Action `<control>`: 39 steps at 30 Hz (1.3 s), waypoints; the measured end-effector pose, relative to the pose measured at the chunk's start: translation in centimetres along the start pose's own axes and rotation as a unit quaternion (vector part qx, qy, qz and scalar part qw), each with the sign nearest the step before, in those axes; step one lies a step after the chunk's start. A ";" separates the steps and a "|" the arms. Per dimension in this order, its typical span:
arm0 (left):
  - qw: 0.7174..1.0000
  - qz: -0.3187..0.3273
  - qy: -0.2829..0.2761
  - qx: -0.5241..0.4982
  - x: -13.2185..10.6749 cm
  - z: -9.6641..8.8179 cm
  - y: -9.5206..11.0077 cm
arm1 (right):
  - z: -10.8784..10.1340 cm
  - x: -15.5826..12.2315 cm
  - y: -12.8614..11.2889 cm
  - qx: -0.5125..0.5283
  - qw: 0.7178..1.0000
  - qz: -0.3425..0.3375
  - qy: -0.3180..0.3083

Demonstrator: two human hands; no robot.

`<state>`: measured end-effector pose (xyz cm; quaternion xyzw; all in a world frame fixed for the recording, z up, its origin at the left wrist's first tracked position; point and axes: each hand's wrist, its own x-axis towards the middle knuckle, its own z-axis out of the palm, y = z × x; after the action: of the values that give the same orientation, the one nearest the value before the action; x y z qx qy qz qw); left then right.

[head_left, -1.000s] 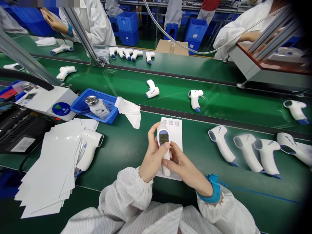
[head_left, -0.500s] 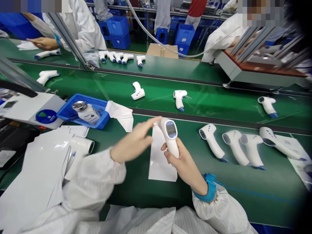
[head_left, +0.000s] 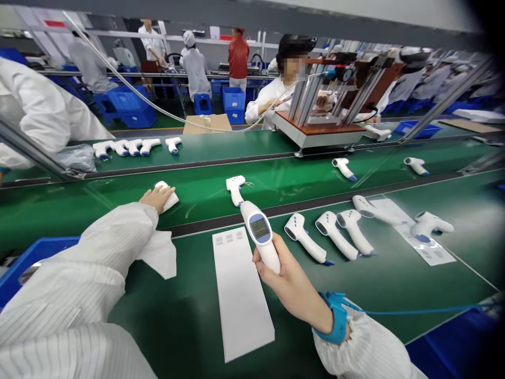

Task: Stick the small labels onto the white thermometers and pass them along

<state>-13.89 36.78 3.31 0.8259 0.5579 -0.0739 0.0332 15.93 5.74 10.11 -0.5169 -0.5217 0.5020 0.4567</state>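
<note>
My right hand grips a white handheld infrared thermometer with a blue-framed display, its head tilted up and away from me. My left hand reaches far forward onto the conveyor belt and lies over a second white thermometer, covering most of it. A long white paper sheet with small grey marks at its far end lies on the green bench between my arms, untouched by either hand.
Several white thermometers lie in a row on the bench to my right, and another rests on a white sheet. A white cloth lies under my left forearm. A blue tray sits at left. A co-worker stands behind a bench-top machine.
My view has swung upward, showing more of the room. My left hand has left the thermometer in my right hand and stretched out to the belt. The paper sheet now shows whole.
</note>
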 end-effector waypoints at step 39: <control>0.585 -0.015 0.011 -0.811 -21.7 -9.6 13.0 | -6.0 6.5 10.0 -0.509 0.860 -0.013 0.038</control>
<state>-8.96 13.32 15.91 0.4488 0.3989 0.4178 0.6818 22.36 12.12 0.40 -0.6890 -0.6937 0.1407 0.1561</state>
